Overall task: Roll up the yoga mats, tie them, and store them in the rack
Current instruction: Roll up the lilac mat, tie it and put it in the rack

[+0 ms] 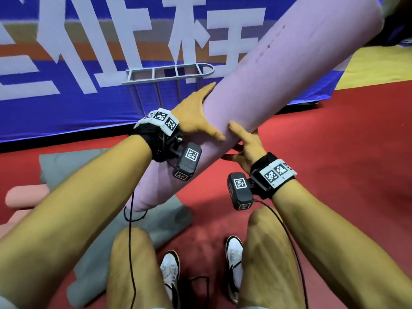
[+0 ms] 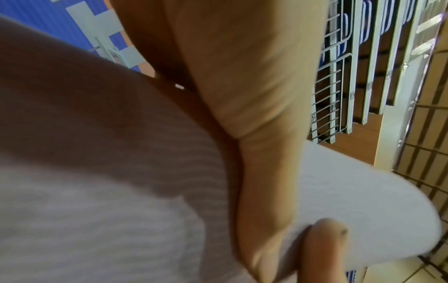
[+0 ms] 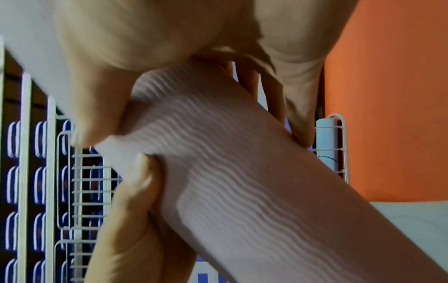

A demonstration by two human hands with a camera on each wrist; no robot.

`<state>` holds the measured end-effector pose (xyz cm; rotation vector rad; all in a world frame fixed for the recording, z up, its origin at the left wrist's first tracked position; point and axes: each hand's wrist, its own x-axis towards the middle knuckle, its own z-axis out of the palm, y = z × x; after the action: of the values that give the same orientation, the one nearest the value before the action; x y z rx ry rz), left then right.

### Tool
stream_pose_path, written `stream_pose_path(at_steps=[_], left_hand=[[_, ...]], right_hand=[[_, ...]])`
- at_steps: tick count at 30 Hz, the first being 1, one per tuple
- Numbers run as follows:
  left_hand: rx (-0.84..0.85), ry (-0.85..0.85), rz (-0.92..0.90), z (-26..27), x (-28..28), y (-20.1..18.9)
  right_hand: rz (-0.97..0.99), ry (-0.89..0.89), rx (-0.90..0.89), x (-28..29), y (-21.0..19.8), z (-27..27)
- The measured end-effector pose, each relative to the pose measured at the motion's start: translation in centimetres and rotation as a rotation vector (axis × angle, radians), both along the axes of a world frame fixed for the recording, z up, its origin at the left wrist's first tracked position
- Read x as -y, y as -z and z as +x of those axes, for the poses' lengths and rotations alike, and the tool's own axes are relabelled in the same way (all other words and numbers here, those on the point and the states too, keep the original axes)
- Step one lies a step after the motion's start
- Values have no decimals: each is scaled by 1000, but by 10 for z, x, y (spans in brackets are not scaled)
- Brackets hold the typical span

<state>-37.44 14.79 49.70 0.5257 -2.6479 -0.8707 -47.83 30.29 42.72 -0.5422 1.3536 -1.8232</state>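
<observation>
Both grips are on the rolled lilac mat (image 1: pixel 267 85). Left hand (image 1: pixel 196 117) wraps it from the far-left side, thumb across the near face, fingers gone round the back. Right hand (image 1: pixel 245 148) cups it from underneath on the near-right side, thumb up on the near face, tip just beside the left thumb. Both grips closed on the roll.

Pose: both forearms reach forward from the bottom corners of the head view and converge at mid-frame. Left wrist sits above the roll, right wrist below it. Hands are side by side around the roll's lower-middle.

Mat is held off the floor, tilted: low end near-left, above a grey mat (image 1: pixel 124 237) lying on the red floor (image 1: pixel 334 175); high end far-right at the top of frame. A thin dark cord (image 1: pixel 136 216) hangs at the low end. White wire rack (image 1: pixel 169 74) stands behind the hands against the blue banner (image 1: pixel 66 108), apart from the mat. A pink roll (image 1: pixel 24 195) lies at far left on the floor.

Left wrist view only: left thumb (image 2: pixel 266 191) pressed flat along the ribbed mat, right thumb tip (image 2: pixel 324 239) touching beside it; railings and blue seats in the background.

Right wrist view only: right fingers (image 3: pixel 300 122) curled round the far edge of the roll, wavy rib texture clear, and a pale rolled mat (image 3: pixel 326 141) already standing in the rack.
</observation>
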Motion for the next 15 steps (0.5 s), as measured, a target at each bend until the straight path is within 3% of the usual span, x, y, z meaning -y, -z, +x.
stream_pose_path(at_steps=[3,5,9,12,15], left_hand=[[78,34,57,6,3,18],[134,-33,181,15,7,44],[82,-146,417,41,14,95],[31,-89,458,59,11,123],[25,-103,458,73,9,159]], right_hand=[[142,-58,-139,0,20,-2],[221,-139,-196,-1,39,-1],[164,-186,-303,1,75,10],[161,-235,-469,6,103,17],[382,-276,-684,6,126,16]])
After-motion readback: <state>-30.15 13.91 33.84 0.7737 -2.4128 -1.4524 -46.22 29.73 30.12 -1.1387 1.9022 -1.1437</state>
